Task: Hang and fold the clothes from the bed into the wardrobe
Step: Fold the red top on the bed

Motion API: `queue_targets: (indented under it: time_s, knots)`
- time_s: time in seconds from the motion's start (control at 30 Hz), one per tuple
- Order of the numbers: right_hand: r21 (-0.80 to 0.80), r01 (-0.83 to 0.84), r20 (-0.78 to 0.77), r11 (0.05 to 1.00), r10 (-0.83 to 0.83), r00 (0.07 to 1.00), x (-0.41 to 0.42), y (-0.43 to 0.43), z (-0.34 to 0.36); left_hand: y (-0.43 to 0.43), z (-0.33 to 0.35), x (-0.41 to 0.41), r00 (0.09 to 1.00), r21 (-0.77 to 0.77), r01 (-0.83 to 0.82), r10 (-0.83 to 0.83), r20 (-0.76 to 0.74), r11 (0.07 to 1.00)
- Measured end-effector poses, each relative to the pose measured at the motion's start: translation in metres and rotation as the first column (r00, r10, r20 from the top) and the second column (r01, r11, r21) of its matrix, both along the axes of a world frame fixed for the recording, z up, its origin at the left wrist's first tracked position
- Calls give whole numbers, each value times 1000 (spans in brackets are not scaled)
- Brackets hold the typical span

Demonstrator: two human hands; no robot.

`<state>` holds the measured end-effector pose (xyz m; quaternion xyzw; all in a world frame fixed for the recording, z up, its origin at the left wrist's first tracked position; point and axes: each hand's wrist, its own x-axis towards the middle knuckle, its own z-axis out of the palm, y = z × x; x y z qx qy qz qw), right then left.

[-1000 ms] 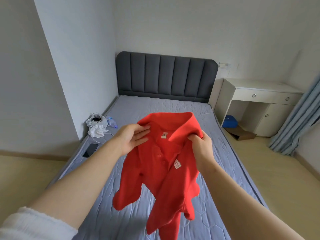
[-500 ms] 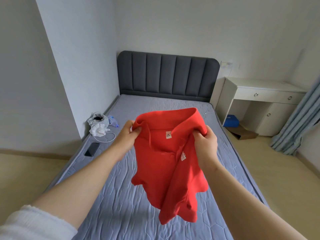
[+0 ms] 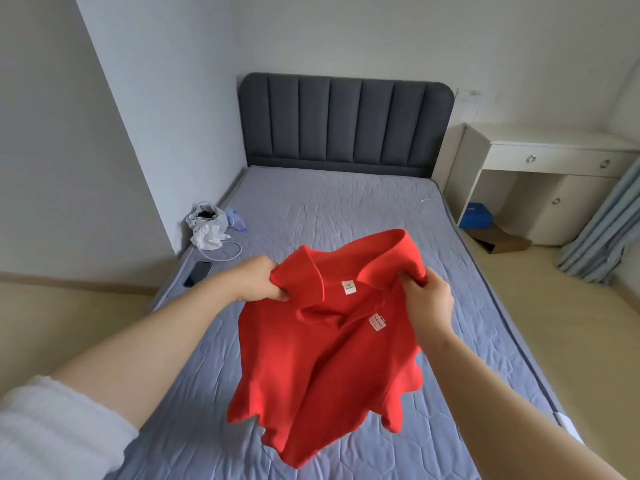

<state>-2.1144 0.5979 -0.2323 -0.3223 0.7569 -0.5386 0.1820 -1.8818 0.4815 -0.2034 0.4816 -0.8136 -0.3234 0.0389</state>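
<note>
Red polo shirt held at frame centre, above the grey quilted mattress. Left hand pinches the collar's left side, fingers curled tight on fabric. Right hand grips the collar's right side, fingers clamped on cloth. 2 white labels face the camera. Black phone and white bag lie at the mattress's left edge.

I count one red shirt, one phone, one white bag and one cable, those three by the bed's left edge, plus one desk, one curtain.
</note>
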Motion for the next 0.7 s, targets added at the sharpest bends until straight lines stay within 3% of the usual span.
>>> queue_targets:
  time_s: [0.07, 0.13, 0.27, 0.37, 0.53, 0.6, 0.7]
  knots:
    - [-31, -74, 110, 997, 77, 991, 0, 6, -4, 6, -7, 9, 961, 206, -102, 150, -232, 973]
    - [-25, -196, 245, 980, 196, 950, -4, 15, -4, 15, -15, 19, 901, 362, -137, 268, -342, 922]
    - [120, -498, 473, 859, 392, 789, -19, 32, -5, 26, -34, 35, 932, 355, -137, 241, -269, 925]
    - [224, -597, 537, 770, 414, 735, -29, 37, -11, 29, -42, 37, 944, 456, -105, 233, -233, 884]
    - [343, -619, 616, 706, 328, 716, -41, 34, -26, 26, -57, 25, 940, 630, -149, 307, -149, 762]
    - [398, -610, 622, 685, 287, 729, -44, 30, -37, 21, -65, 20, 953, 634, -180, 292, -76, 752]
    - [500, -529, 509, 686, 261, 820, -48, 17, -58, 7, -80, 6, 959, 563, -242, 284, 14, 790]
